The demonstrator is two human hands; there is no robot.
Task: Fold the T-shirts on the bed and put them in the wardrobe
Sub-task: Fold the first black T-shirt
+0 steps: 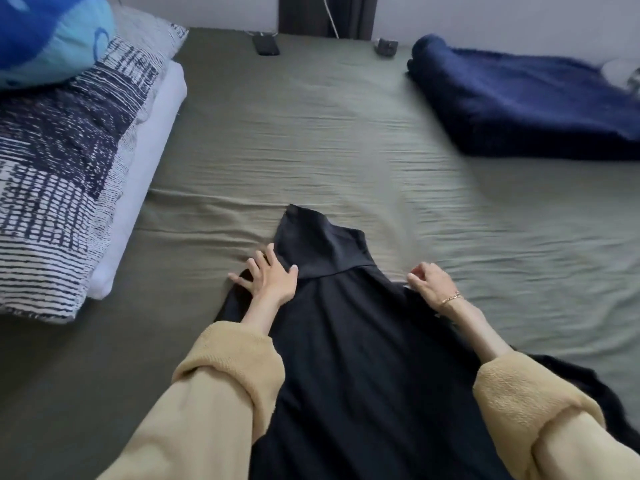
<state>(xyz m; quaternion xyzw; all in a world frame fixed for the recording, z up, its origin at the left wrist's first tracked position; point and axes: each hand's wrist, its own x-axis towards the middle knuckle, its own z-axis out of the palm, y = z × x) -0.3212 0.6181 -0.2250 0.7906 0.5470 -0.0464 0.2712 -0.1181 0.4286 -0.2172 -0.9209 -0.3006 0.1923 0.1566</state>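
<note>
An olive-green sheet (311, 140), finely creased, fills most of the frame. At the left lies a stack of bedding: a navy-and-white patterned duvet (65, 161) over a white pillow (152, 161), with a blue plush toy (48, 32) in the upper left corner. A folded navy blanket (526, 102) sits upper right. Along the top runs a pale wall (485, 15) with a dark curtain (325, 13); a black phone (266, 46) lies below it.

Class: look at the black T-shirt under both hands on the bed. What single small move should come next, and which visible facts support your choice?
Probably the right hand should fold its edge of the black T-shirt inward. The left hand already lies flat with spread fingers, pinning the shirt, and a sleeve lies folded over near the top. The right hand's fingers curl at the opposite edge, seemingly pinching it.
</note>
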